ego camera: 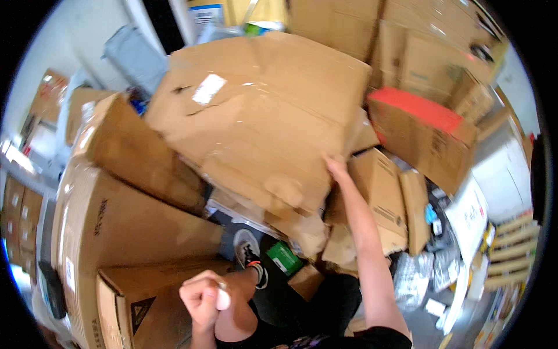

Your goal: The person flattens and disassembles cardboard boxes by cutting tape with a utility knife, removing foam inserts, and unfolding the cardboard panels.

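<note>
A large, creased cardboard box (279, 104) with a white label lies tilted across the middle of the view. My right hand (335, 166) is at its right edge, gripping it with the arm stretched forward. Near my bent knee, my left hand (201, 294) is closed in a fist around a small white object (223, 299); most of that object is hidden by the fingers, so its kind is unclear. Below the big box, its lower edge looks torn and blurred. A small green box (284, 258) lies on the floor beside my shoe (246, 248).
Tall cardboard boxes (144, 213) stand close on my left. To the right are a carton with a red top (420, 111), another brown carton (379, 196), clear plastic packages (412, 279) and a wooden slatted pallet (514, 248). A grey plastic parcel (136, 59) leans behind.
</note>
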The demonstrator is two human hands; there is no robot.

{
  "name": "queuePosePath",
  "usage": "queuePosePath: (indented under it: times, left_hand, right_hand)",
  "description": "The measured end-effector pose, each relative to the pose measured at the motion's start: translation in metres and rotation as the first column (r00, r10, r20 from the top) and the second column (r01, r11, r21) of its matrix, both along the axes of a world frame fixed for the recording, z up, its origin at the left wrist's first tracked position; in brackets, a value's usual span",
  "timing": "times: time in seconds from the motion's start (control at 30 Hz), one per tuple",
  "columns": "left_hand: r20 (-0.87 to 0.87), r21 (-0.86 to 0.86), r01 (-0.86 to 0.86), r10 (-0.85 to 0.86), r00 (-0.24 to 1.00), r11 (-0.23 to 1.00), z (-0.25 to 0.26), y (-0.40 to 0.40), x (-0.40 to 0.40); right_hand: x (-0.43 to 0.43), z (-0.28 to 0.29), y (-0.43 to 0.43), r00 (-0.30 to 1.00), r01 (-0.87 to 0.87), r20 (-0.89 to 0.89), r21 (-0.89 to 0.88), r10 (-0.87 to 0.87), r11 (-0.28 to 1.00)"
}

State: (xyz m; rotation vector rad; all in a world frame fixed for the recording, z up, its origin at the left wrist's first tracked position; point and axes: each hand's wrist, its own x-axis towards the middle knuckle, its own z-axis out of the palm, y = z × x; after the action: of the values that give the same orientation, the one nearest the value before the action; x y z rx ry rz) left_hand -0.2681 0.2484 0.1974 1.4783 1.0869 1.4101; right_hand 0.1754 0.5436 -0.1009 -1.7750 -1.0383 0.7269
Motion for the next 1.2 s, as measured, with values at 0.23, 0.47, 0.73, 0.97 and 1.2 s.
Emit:
queuePosePath:
  times: [0.23,0.47,0.73,0.97,1.2]
  left_hand:
    - [0.421,-0.169,-0.105,0.168,0.891,0.98,-0.022,-0.001,0.003]
    - [0.071,-0.151,-0.017,0.028,0.997,0.988,0.001,0.004,0.032]
    - [-0.145,-0.213,-0.154,0.124,0.982,0.965,-0.004,0.001,0.028]
    - [0.066,-0.238,-0.055,0.072,0.995,0.97,-0.002,0.002,0.026]
    - [0.186,-0.313,0.076,-0.018,0.982,0.947,-0.002,-0.011,0.032]
  right_hand:
    - [-0.041,0.193,-0.093,0.723,-0.261,0.555,-0.332,0.412,0.906]
    - [0.007,0.103,-0.282,0.673,-0.103,0.612,-0.479,0.416,0.872]
    - [0.024,0.064,-0.281,0.673,-0.194,0.637,-0.34,0.377,0.92]
    - [0.021,0.084,-0.272,0.694,-0.209,0.58,-0.404,0.426,0.891]
    - [0.032,0.145,-0.257,0.741,-0.259,0.397,-0.574,0.541,0.777]
